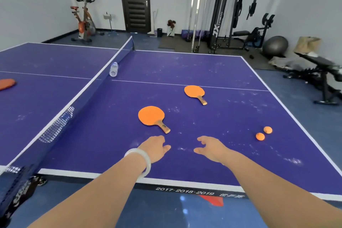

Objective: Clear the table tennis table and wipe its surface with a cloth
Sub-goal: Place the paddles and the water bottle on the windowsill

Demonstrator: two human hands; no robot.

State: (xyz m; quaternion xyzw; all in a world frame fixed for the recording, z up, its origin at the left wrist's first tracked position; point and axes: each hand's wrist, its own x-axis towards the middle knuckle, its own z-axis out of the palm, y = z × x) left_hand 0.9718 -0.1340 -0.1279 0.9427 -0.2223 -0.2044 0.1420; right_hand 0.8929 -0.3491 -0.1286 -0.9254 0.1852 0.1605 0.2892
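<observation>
The purple table tennis table (203, 65) carries dusty white smudges. Two orange paddles lie on the near half: the near paddle (150, 116) and the far paddle (194, 91). Two orange balls (260, 136) (267, 129) sit close together at the right. A clear water bottle (113, 69) stands by the net, and a second bottle (64, 116) lies behind the net mesh. My left hand (154, 149), with a white bangle on the wrist, hovers just short of the near paddle's handle, fingers loosely curled, empty. My right hand (210, 148) hovers beside it, empty too.
The net (103, 81) splits the table; an orange item (6, 83) lies on the left half at the frame edge. Around the room stand an exercise bike (85, 22), a weight machine (222, 11), a grey exercise ball (275, 46) and a bench (322, 72).
</observation>
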